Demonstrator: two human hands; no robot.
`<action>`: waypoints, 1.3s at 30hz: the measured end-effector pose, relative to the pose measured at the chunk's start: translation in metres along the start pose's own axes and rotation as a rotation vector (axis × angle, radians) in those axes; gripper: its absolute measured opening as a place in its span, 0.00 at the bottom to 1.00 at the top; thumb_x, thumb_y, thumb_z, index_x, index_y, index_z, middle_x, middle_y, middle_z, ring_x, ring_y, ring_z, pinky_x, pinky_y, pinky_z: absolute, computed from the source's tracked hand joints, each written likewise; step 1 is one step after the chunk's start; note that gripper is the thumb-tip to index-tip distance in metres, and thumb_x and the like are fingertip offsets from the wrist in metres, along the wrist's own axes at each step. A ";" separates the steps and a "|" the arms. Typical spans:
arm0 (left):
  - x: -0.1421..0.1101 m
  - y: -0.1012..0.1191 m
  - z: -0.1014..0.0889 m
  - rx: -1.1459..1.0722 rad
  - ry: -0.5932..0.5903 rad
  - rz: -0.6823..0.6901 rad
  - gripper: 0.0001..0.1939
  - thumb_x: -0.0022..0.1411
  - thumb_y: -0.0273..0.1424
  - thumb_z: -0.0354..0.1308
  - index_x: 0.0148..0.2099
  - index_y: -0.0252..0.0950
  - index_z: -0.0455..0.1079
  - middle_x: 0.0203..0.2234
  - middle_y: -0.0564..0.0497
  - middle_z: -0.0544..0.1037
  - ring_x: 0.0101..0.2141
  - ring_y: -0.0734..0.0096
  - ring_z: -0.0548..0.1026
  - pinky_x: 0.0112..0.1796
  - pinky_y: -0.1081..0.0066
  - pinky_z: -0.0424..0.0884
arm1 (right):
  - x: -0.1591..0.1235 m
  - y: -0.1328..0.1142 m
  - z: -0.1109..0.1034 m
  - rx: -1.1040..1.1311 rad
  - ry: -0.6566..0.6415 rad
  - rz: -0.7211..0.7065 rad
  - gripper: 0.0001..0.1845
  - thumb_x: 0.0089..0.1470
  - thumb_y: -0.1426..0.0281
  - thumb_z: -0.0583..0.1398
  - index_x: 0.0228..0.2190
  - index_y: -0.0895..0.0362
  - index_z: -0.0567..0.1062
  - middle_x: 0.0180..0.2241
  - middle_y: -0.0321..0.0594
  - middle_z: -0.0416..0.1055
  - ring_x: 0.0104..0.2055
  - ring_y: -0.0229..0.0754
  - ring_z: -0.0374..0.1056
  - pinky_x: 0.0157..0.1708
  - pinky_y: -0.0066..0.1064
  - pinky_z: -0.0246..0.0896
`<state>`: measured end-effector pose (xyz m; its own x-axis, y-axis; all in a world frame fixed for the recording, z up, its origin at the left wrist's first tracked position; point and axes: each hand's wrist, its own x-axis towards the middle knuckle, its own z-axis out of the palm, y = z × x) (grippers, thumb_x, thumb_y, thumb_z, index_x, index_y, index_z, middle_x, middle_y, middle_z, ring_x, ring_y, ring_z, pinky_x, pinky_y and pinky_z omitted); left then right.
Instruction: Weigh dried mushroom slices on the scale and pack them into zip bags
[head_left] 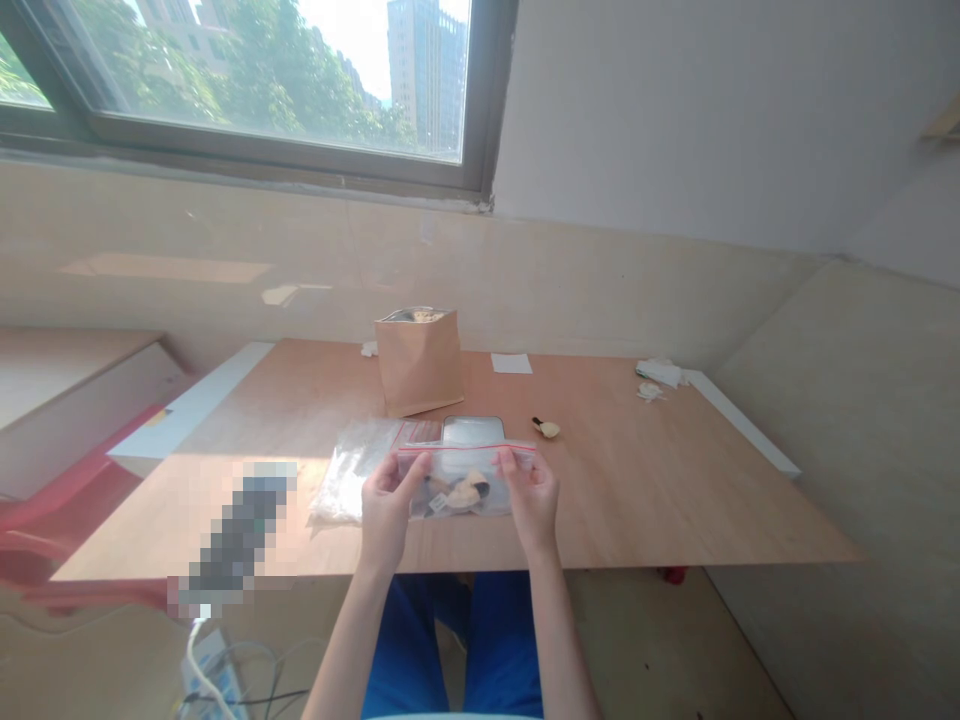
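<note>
A clear zip bag (495, 505) with a red seal line hangs between my two hands near the front of the table. Inside it lie several pale, dark-tipped pieces and a small white tag; their kind is unclear. My left hand (388, 500) pinches the bag's upper left edge, and my right hand (534, 490) pinches the upper right. Behind the bag sits a silvery flat-topped scale or tray (472, 430), partly covered by it. To the left, touching or close to my left hand, is a pile of clear plastic bags (345, 480).
An open brown paper pouch (420, 365) stands at the back, pale contents showing. A small scoop (547, 428) holding pale stuff lies to the right. White paper (511, 364) and crumpled tissues (660, 373) lie farther back. A blurred dark object (240, 530) rests at left, cable attached.
</note>
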<state>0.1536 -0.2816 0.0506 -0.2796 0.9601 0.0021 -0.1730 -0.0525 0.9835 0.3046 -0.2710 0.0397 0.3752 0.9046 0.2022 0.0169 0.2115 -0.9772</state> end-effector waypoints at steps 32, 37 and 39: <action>0.004 0.007 -0.009 0.136 -0.065 0.054 0.14 0.45 0.40 0.63 0.30 0.34 0.74 0.25 0.47 0.78 0.28 0.66 0.76 0.30 0.71 0.71 | 0.000 0.004 0.005 0.076 -0.209 -0.006 0.10 0.46 0.63 0.62 0.25 0.57 0.76 0.27 0.39 0.75 0.31 0.41 0.70 0.32 0.32 0.66; 0.001 0.006 -0.008 0.119 -0.145 -0.017 0.15 0.45 0.39 0.63 0.31 0.33 0.75 0.26 0.46 0.79 0.28 0.66 0.76 0.28 0.73 0.71 | -0.001 0.007 0.007 0.077 -0.241 0.043 0.10 0.46 0.63 0.61 0.26 0.57 0.77 0.26 0.39 0.75 0.30 0.41 0.71 0.32 0.32 0.67; 0.001 0.004 -0.008 0.109 -0.127 -0.043 0.15 0.45 0.40 0.64 0.32 0.32 0.75 0.24 0.47 0.78 0.27 0.67 0.76 0.27 0.73 0.72 | -0.001 0.007 0.007 0.064 -0.278 0.029 0.10 0.46 0.63 0.61 0.27 0.57 0.77 0.27 0.40 0.74 0.31 0.41 0.70 0.32 0.32 0.67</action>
<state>0.1456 -0.2829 0.0528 -0.1510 0.9882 -0.0242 -0.0771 0.0126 0.9969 0.2979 -0.2683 0.0326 0.1060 0.9756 0.1922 -0.0519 0.1985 -0.9787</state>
